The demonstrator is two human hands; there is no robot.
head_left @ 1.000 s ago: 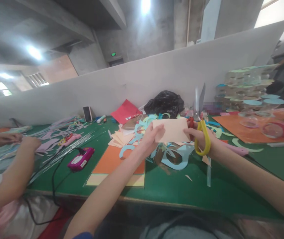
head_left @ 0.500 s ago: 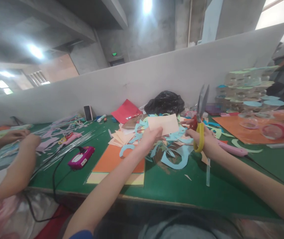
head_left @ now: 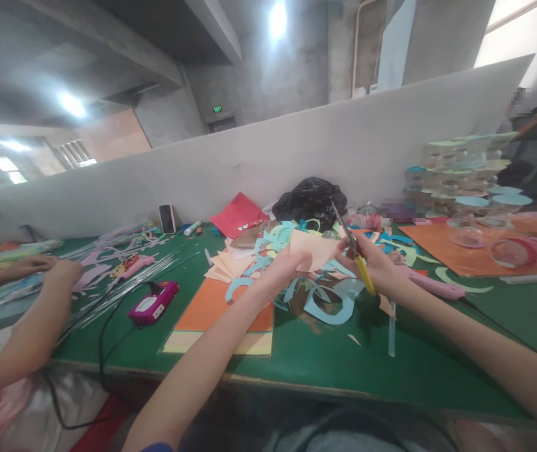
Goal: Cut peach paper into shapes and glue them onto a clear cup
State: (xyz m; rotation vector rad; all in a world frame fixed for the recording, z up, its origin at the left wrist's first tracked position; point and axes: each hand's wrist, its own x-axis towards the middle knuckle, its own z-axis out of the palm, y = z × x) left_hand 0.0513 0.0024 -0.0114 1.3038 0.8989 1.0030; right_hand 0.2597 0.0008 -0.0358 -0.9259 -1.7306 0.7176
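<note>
My left hand (head_left: 295,261) is closed on a cream piece of paper (head_left: 313,247), held up over the scrap pile. In my right hand (head_left: 374,260) is a pair of scissors (head_left: 361,260) with yellow on the handle, its blades pointing up and to the left. The right fingertips are close to the paper's right edge; whether they touch it I cannot tell. Below lie light blue paper offcuts (head_left: 339,307), several with curved cuts. A fan of cream paper pieces (head_left: 228,267) and orange sheets (head_left: 224,307) lie left of the pile.
A co-worker's hands (head_left: 54,270) are at the left, near pink strips. A magenta power box (head_left: 154,302) with a black cable, a phone (head_left: 167,218), a black plastic bag (head_left: 313,199) and a pink glue gun (head_left: 431,284) are on the green table (head_left: 306,370). Clear cups (head_left: 466,232) stand right.
The scissors have swung from upright to leaning left, towards the paper, and their blades look closer together. The paper has tilted, and my right hand has come nearer to it.
</note>
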